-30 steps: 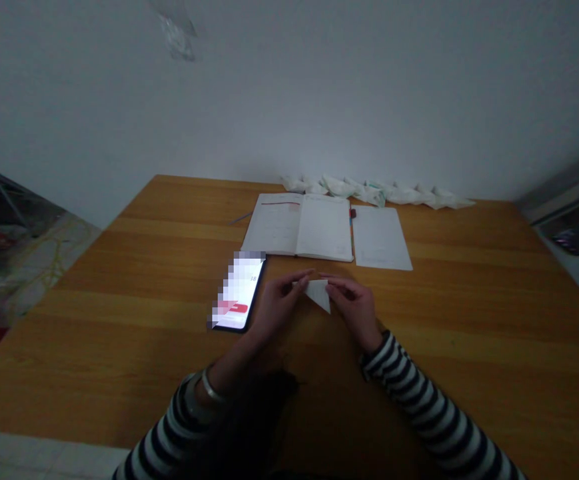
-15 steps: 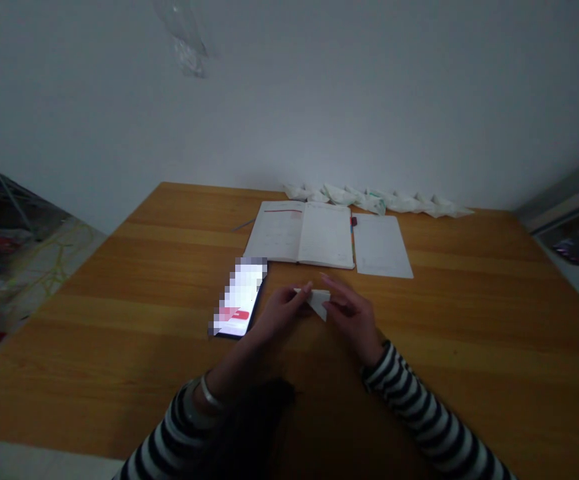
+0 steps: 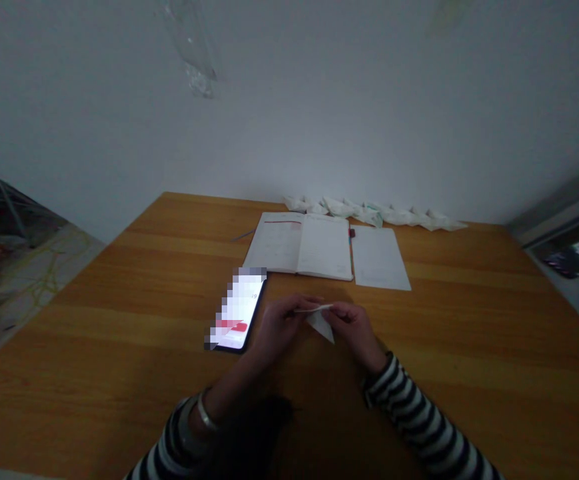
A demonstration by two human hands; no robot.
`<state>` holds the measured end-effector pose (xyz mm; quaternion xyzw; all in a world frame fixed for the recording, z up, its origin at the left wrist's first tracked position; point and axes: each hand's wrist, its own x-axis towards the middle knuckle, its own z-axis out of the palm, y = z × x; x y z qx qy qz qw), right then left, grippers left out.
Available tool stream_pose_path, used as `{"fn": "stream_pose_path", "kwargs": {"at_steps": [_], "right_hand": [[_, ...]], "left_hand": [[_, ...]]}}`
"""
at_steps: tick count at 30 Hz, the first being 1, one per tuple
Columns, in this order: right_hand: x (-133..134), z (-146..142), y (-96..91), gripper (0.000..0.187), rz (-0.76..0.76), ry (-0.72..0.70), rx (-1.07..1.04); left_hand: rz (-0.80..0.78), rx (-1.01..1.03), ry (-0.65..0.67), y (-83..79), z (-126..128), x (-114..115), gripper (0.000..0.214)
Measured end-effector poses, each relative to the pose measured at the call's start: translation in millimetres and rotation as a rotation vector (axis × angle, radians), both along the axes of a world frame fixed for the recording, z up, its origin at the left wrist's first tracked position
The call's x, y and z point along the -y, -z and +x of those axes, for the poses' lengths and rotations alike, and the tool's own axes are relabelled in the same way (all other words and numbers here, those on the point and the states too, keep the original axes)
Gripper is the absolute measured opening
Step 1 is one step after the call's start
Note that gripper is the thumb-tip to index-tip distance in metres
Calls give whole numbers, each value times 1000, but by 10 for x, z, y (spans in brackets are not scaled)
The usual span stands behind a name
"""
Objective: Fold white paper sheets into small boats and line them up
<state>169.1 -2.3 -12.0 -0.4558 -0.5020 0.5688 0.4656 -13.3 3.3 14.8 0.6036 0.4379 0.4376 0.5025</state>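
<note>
A small folded piece of white paper (image 3: 322,325) is held between my two hands, one corner pointing down toward me. My left hand (image 3: 283,325) pinches its left end, with the fingers closed. On the other side my right hand (image 3: 354,327) grips the right part between thumb and fingers. Just left of my left hand lies a phone (image 3: 239,310) with a lit screen, partly blurred out. Beyond my hands an open notebook (image 3: 325,247) rests on the table, with a white sheet of paper (image 3: 380,257) beside it.
Several folded paper boats (image 3: 404,215) stand in a row along the back edge of the wooden table (image 3: 469,347), near the wall. A thin pen-like object (image 3: 243,235) lies left of the notebook. Clear plastic (image 3: 196,67) hangs on the wall.
Both hands have drawn closer around the folded paper, and my right fingers have closed on its upper edge. The paper has tilted. The whole view has shifted slightly.
</note>
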Motion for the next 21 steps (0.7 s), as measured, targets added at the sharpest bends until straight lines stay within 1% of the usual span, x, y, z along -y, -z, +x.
{"fn": "stream_pose_path", "kwargs": {"at_steps": [2,3,4,6,7,9,11,12,14,16,18,21], "right_hand": [[15,4,14,31,46,100,38],[23,4,21,29,71,126,63],[32,4,27,26,95,133,92],[49,4,31,21,138,103,152],[57,4,30,20,157,86,178],[67,3,26,18,193,73,225],[74,0,26,16,234,67,276],[77,-3,30,16,260,61,305],[87,-9,44,19,322,40,363],[99,-12,66,25,372,31,407],[110,-11,89,28,382,43,426],[115,-6,115,23,361,81,403]], "left_hand": [[-17,45,42,-33,1,-11,19],[-42,56,53,-54,-2,-19,23],[-79,59,53,-76,-7,-27,29],[-178,40,52,-114,-20,-43,40],[-228,39,54,-124,-27,-50,40],[-307,81,74,-114,-37,-64,31],[-352,147,86,-63,-38,-76,24],[-367,174,75,-27,-34,-79,24],[-389,191,46,47,-17,-79,33],[-394,144,51,101,8,-65,40],[-371,58,81,123,30,-43,37],[-299,-41,106,104,30,-20,35]]}}
